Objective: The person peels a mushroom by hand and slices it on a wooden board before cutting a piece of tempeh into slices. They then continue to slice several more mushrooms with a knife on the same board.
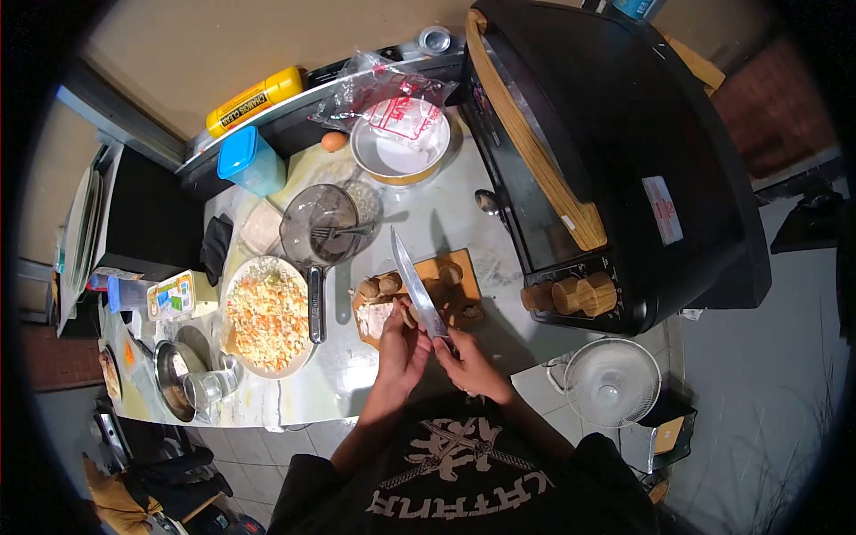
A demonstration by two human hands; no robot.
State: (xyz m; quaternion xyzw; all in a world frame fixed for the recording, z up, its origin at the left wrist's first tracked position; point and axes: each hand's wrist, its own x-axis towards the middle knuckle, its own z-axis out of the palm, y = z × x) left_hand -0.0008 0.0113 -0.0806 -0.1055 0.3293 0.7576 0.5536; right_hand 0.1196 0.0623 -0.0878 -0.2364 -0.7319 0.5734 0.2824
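My right hand (468, 364) is closed round the handle of a long kitchen knife (414, 283), whose blade points away from me over the wooden cutting board (465, 283). Beside it, my left hand (404, 349) pinches a brown mushroom (407, 314) near the blade. Several whole brown mushrooms (389, 283) lie on the board, left and right of the blade. Pale chopped pieces (371, 319) are heaped at the board's left side, partly behind my left hand.
Left of the board are a plate of chopped orange and white food (267, 319) and a glass-like pan (303, 209) with a fork. A white bowl (399, 165) holds a plastic bag. An egg (333, 141) lies behind. The black oven (615, 134) stands right, near a spoon (487, 202).
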